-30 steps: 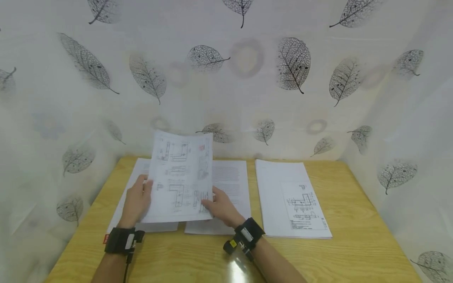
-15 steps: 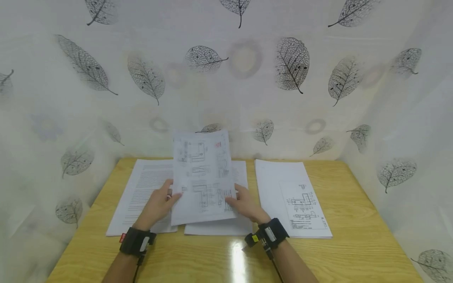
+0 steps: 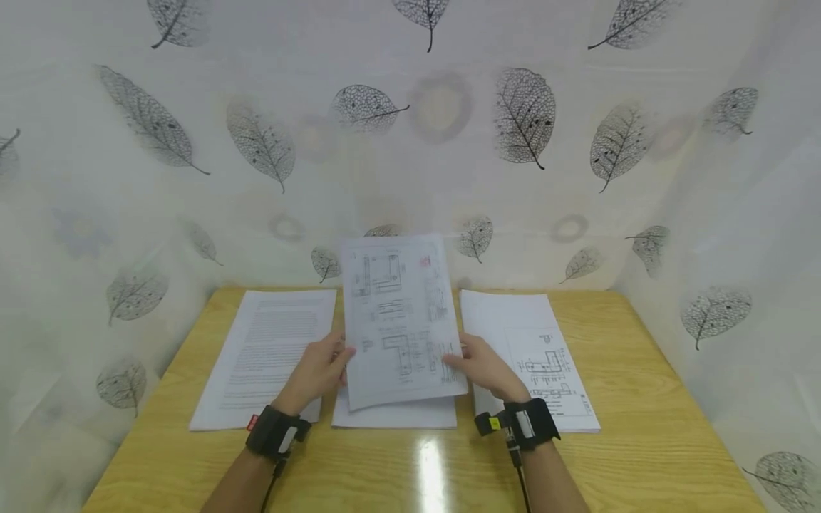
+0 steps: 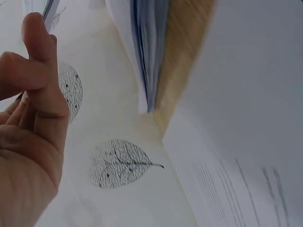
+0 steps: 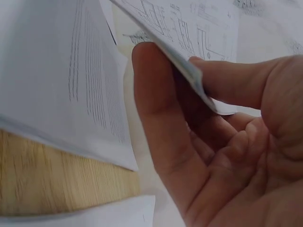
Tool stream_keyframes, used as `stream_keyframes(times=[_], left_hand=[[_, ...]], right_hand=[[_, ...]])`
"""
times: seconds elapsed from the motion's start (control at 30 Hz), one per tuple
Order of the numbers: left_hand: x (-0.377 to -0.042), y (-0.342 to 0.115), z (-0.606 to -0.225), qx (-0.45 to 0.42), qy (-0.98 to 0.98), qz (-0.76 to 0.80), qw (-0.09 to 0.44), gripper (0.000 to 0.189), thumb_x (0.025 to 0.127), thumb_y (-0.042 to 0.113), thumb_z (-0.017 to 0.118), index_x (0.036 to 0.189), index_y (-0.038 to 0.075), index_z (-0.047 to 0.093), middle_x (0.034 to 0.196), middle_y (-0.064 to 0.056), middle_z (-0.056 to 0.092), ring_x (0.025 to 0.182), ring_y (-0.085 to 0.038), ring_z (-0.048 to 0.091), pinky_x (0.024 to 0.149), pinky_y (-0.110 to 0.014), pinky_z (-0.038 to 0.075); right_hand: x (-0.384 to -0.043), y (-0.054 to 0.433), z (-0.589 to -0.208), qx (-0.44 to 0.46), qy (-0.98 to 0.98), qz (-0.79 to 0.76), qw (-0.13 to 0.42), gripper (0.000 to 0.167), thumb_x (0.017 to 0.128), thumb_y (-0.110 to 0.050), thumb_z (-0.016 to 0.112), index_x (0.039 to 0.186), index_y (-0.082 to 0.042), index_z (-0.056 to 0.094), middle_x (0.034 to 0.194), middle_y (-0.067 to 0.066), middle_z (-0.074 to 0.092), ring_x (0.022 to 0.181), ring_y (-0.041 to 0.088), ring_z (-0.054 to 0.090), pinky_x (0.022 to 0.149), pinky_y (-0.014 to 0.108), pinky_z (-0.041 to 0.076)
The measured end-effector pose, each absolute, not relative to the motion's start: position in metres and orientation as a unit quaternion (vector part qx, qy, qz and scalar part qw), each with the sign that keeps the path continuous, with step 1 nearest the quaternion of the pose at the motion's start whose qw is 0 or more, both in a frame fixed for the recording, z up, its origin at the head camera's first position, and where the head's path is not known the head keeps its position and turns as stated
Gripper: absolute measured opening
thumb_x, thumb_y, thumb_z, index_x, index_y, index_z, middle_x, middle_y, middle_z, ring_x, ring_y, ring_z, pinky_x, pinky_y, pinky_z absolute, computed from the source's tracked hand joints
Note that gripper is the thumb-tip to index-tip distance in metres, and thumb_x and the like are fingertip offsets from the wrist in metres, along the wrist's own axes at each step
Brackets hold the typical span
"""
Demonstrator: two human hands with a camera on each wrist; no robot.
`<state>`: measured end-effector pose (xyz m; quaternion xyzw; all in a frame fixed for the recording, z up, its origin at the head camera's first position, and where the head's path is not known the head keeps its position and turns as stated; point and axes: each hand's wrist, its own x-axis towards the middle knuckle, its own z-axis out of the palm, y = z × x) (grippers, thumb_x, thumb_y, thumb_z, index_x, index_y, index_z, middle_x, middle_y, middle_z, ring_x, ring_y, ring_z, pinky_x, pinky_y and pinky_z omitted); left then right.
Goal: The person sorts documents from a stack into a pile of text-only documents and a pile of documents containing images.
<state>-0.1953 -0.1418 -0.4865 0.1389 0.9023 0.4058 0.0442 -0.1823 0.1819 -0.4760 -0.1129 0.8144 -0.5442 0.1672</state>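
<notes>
A thin stack of paper sheets (image 3: 400, 313) printed with technical drawings and a small red mark is held up above the table, tilted toward me. At its left edge, my left hand (image 3: 316, 372) pinches it, thumb in front and fingers partly hidden behind. My right hand (image 3: 492, 368) grips the opposite edge near the lower corner. The right wrist view shows the sheets' edge (image 5: 193, 78) between thumb and fingers. Beneath hangs over a middle paper stack (image 3: 404, 417), mostly covered. Only a bit of the held paper (image 4: 40, 7) shows beyond the left fingertips (image 4: 38, 33) in the left wrist view.
To the left lies a stack of text pages (image 3: 276, 342). On the right, another stack (image 3: 507, 313) has a drawing on top, partly behind the right hand. The wooden table (image 3: 359, 470) meets a leaf-patterned curtain (image 3: 410, 178) at the back and sides.
Both hands have carried the held sheets rightward, from over the left stack to over the middle one. The left text pages are now more exposed. The table stacks stay in place.
</notes>
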Motion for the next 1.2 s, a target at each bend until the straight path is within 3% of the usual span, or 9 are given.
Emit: stream_keyframes(times=[0.2,0.43,0.8,0.87,1.03,1.2], left_hand=[[-0.196,-0.116,-0.488,0.129,0.894,0.425,0.06,0.011,0.1,0.018,0.055,0.106,0.01,0.051,0.062,0.004,0.061,0.05,-0.016,0.055,0.046,-0.024,0.035],[-0.192,-0.09,-0.492,0.127,0.899,0.415,0.053,0.026,0.099,0.019,0.056,0.122,0.005,0.055,0.064,0.006,0.061,0.049,-0.013,0.056,0.046,-0.024,0.038],[-0.189,-0.049,-0.49,0.134,0.87,0.464,0.097,0.013,0.101,0.016,0.05,0.11,0.007,0.051,0.069,-0.001,0.065,0.049,-0.024,0.062,0.043,-0.027,0.04],[-0.189,-0.042,-0.49,0.136,0.87,0.463,0.104,0.015,0.101,0.016,0.05,0.113,0.006,0.051,0.068,0.0,0.065,0.047,-0.023,0.062,0.042,-0.026,0.039],[-0.189,-0.02,-0.49,0.143,0.871,0.45,0.134,0.039,0.099,0.016,0.052,0.136,0.004,0.045,0.072,0.001,0.064,0.051,-0.018,0.06,0.046,-0.026,0.04],[-0.188,0.001,-0.49,0.159,0.87,0.442,0.148,0.052,0.098,0.016,0.054,0.145,0.003,0.037,0.074,0.001,0.063,0.052,-0.016,0.059,0.047,-0.026,0.041]], right_hand=[[-0.178,0.202,-0.478,-0.068,0.823,-0.539,0.165,0.037,0.099,-0.019,0.055,0.136,-0.015,0.054,0.11,0.008,0.072,0.09,0.022,0.071,0.072,0.036,0.055],[-0.168,0.22,-0.478,-0.016,0.863,-0.486,0.136,0.034,0.097,-0.023,0.059,0.13,-0.015,0.057,0.099,0.003,0.072,0.083,0.017,0.069,0.068,0.033,0.051],[-0.156,0.258,-0.479,0.006,0.9,-0.408,0.155,0.044,0.094,-0.012,0.061,0.136,-0.005,0.049,0.107,0.014,0.069,0.078,0.019,0.062,0.062,0.033,0.049],[-0.153,0.264,-0.479,0.014,0.902,-0.401,0.158,0.047,0.093,-0.011,0.061,0.138,-0.004,0.047,0.106,0.015,0.068,0.073,0.019,0.061,0.06,0.032,0.049],[-0.148,0.281,-0.478,0.043,0.907,-0.39,0.152,0.044,0.093,-0.01,0.061,0.134,-0.002,0.046,0.1,0.015,0.067,0.057,0.02,0.055,0.053,0.031,0.046],[-0.143,0.299,-0.474,0.062,0.907,-0.386,0.158,0.042,0.094,-0.008,0.06,0.131,0.002,0.043,0.105,0.019,0.063,0.064,0.02,0.058,0.058,0.033,0.05]])
